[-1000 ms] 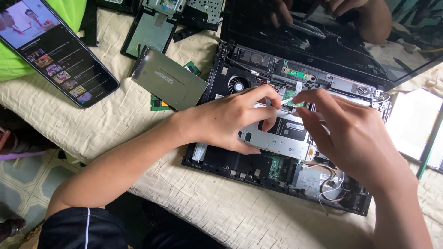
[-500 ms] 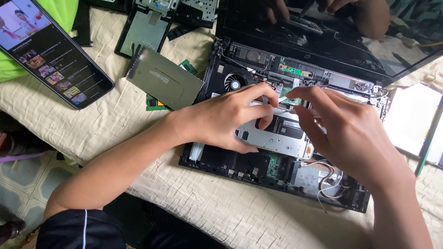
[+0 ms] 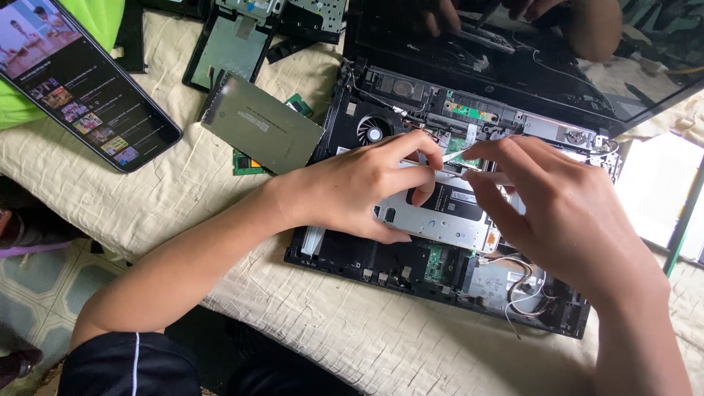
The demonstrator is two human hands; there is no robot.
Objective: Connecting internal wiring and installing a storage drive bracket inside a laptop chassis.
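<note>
Little has shifted: the left hand (image 3: 367,183) steadies the opened laptop's (image 3: 440,271) silver drive caddy (image 3: 440,220) with fingers spread, while the right hand (image 3: 565,213) pinches what seems a slim white tool (image 3: 484,176) at frame centre.

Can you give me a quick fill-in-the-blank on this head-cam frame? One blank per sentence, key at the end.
1. Both hands work inside an opened ____ whose inner parts are bared.
2. The left hand rests on a silver metal ____ in the base.
3. A round cooling fan sits just ____ the left hand in the picture.
4. Far left on the cloth lies a ____ with its screen lit.

Missing words: laptop; drive bracket; above; phone
</note>
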